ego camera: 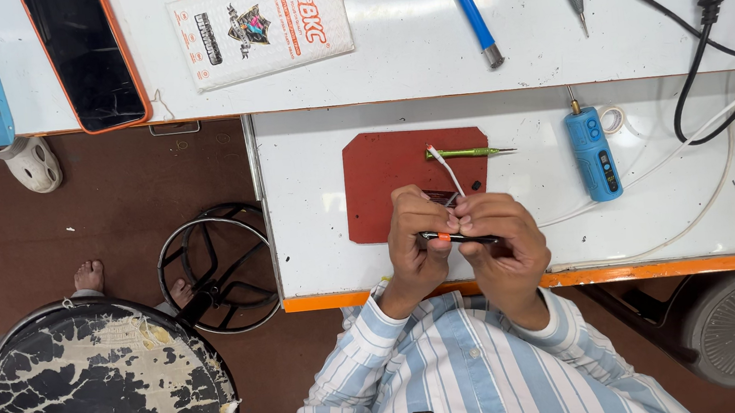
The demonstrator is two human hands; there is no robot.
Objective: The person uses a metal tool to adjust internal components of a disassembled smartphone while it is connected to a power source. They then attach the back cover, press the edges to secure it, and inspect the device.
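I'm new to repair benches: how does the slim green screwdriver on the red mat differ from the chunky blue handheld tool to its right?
The slim green screwdriver is thin and lies crosswise on the red mat; the chunky blue handheld tool is much thicker and lies lengthwise on the bare white tabletop. The blue tool has a small panel on its body; the screwdriver is plain. Both lie untouched, with metal tips.

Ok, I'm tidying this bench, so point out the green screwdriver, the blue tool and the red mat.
green screwdriver (462, 153), head view, mid-shaft.
blue tool (594, 153), head view, middle of its body.
red mat (375, 187), head view, bare left part.
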